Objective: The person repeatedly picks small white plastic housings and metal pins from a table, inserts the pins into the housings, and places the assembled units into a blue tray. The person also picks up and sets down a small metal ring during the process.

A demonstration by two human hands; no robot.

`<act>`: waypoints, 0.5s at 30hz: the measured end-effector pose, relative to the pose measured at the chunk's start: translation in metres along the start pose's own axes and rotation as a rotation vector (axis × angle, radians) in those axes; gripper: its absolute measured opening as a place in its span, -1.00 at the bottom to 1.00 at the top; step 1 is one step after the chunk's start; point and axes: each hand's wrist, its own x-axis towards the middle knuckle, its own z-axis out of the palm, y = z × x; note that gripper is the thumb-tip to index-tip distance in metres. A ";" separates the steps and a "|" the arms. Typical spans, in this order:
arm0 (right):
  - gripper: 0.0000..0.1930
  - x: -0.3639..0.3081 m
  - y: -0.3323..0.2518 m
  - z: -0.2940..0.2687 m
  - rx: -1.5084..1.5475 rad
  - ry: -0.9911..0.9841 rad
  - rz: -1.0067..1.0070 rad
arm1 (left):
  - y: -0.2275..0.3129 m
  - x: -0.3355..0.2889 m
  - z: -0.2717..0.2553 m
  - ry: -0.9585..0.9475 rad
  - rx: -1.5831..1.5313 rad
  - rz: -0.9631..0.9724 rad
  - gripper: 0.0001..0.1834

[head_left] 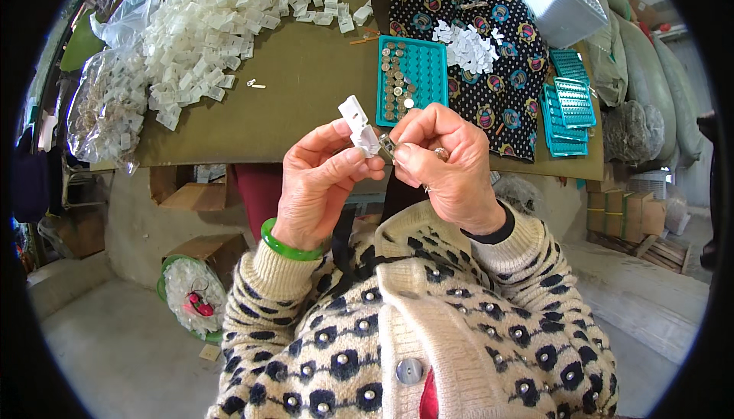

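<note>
My left hand [313, 182] pinches a small white plastic case [354, 115], which looks hinged and tilts up between thumb and fingers. Close beside it, my right hand [455, 163] is closed on a small shiny metal piece [387, 144] at the case's lower end. Whether metal and plastic touch is hard to make out. Just beyond my hands lies a teal tray [434, 75] with rows of hollows. Several round metallic pieces [393, 75] fill its left part. Small white pieces [468, 47] are heaped to the tray's right on a black patterned cloth [512, 75].
A big heap of translucent plastic cases [199, 37] covers the far left of the green table [306, 75]. Clear bags [107, 105] stand at its left edge. Stacked teal trays [566, 121] and a pale grey crate [562, 6] are at right. Below left sits a green-rimmed basket [191, 297].
</note>
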 end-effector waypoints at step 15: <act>-0.94 -0.007 -0.002 0.011 -0.511 -0.003 -0.155 | -0.016 -0.004 0.006 0.014 0.172 0.288 -0.69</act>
